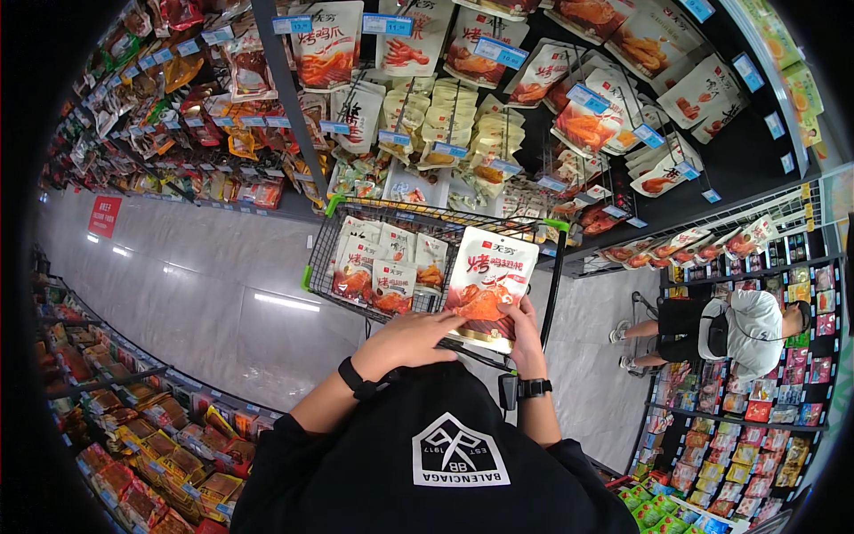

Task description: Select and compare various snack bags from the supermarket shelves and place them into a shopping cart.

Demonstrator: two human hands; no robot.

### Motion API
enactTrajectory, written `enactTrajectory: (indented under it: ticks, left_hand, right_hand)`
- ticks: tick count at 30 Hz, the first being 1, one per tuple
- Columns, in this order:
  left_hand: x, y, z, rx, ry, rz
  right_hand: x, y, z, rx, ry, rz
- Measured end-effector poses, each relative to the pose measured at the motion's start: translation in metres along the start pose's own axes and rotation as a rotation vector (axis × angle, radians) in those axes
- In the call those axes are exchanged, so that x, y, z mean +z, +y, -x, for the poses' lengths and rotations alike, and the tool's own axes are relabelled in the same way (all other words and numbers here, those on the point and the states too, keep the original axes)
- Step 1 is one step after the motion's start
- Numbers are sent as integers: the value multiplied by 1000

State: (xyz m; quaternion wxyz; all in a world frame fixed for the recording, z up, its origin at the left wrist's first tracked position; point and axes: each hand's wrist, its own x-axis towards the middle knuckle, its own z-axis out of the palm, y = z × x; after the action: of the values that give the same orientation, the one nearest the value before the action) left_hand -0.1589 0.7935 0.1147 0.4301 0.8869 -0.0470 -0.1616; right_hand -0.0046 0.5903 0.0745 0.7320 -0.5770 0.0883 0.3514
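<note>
My right hand (527, 330) grips the lower right edge of a large white and red snack pouch (492, 280), which has a picture of roast chicken on it. The pouch is upright over the right end of a black wire shopping cart (554, 294) with green corners. My left hand (417, 337) lies with its fingertips at the pouch's lower left edge; whether it presses on the pouch I cannot tell. Several smaller pouches (393, 284) of similar design stand in the left part of the cart. Each wrist wears a black band.
Beyond the cart, a rack holds hanging snack pouches (327, 47) with blue price tags. A lower shelf of packets (160, 454) runs along the left. A person (740, 334) in a white shirt stands at the right by another packet rack (754, 427). Grey floor (220, 287) lies between.
</note>
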Motion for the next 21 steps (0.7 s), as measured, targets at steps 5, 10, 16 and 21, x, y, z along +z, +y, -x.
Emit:
enactTrajectory:
  ticks: [5, 10, 16, 21]
  left_hand:
    - [6, -36, 23, -366, 190, -264]
    - [0, -63, 52, -432, 314, -264]
    - [7, -66, 77, -628, 326, -186]
    - [26, -80, 75, -623, 304, -138]
  right_hand:
    - [-52, 70, -61, 122, -72, 4]
    - [-177, 174, -115, -18, 174, 810]
    - [-207, 138, -71, -285, 348, 824]
    - [-199, 93, -50, -528, 649, 904]
